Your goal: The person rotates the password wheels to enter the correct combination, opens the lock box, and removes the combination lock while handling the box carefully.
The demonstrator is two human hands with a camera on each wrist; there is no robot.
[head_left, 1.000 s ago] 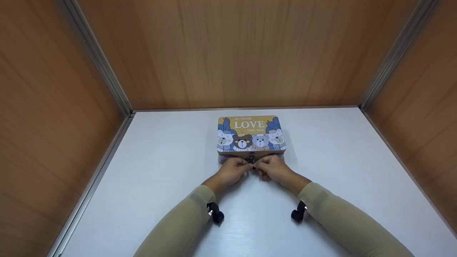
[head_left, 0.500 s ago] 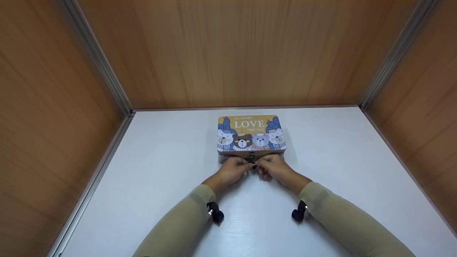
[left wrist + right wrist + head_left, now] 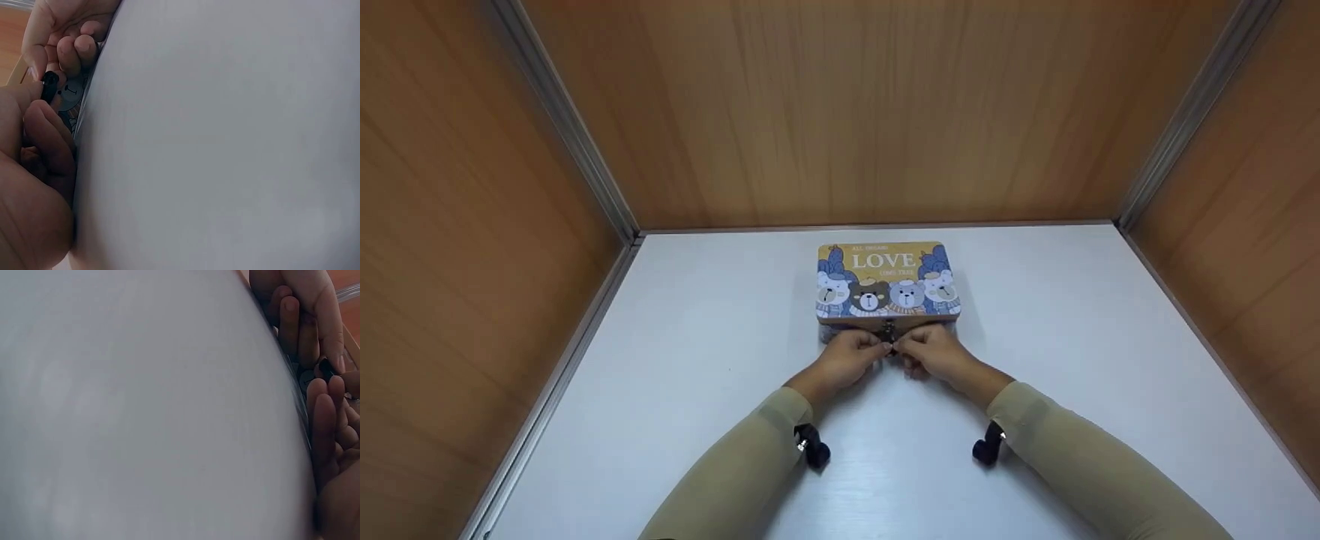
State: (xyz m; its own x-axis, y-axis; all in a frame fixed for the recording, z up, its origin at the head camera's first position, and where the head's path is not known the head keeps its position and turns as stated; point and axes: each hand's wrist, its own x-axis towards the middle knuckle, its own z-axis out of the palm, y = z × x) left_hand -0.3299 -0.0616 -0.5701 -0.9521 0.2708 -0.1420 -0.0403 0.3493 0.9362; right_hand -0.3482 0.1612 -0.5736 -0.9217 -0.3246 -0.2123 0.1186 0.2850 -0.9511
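Note:
A tin box (image 3: 889, 281) with bears and the word LOVE on its lid stands at the back middle, lid down. From the clasp on its front hangs a small black lock (image 3: 49, 87), mostly covered by fingertips. My left hand (image 3: 847, 358) pinches the lock from the left side, thumb on top and the other fingers curled beneath. From the right, my right hand (image 3: 941, 356) pinches the same lock between thumb and forefinger. The thumb tips almost meet over it. In the right wrist view the lock's dark body (image 3: 326, 369) shows between both hands' fingers.
The box rests on a white table (image 3: 720, 315). Wood-grain panels (image 3: 840, 112) with grey metal edge strips close it in at the back and both sides. A black wrist camera (image 3: 814, 448) hangs under the left sleeve, another (image 3: 987, 446) under the right.
The right fingertips shift slightly at the lock: half a second ago they stood a little off it, and now they are back against it. Left hand and box stay put.

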